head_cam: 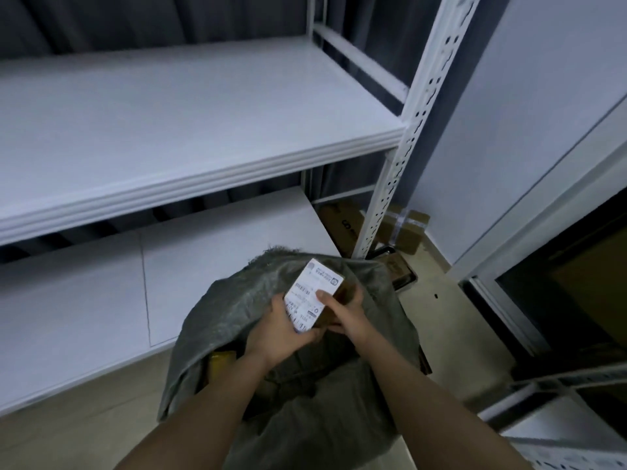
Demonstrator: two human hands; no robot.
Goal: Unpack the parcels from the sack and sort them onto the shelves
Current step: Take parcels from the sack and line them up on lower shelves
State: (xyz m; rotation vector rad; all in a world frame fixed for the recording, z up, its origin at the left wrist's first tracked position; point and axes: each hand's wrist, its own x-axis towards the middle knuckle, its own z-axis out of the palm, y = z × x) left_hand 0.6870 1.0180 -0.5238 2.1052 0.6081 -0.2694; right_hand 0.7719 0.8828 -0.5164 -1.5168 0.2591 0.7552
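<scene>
A small brown parcel (310, 286) with a white shipping label on top is held over the open mouth of a grey woven sack (237, 300) on the floor. My left hand (278, 334) grips the parcel's near left edge. My right hand (349, 317) grips its right side, thumb on the label. Another yellowish parcel (220, 362) shows inside the sack at the left. White shelves stand ahead: a bare upper shelf (169, 106) and a lower shelf (203, 266) just behind the sack.
A perforated white shelf post (400, 147) rises right of the sack. Brown cartons (403, 232) lie on the floor behind the post by the wall. A second rack's corner (559, 401) juts in at lower right, with a dark doorway (576, 283) beside it.
</scene>
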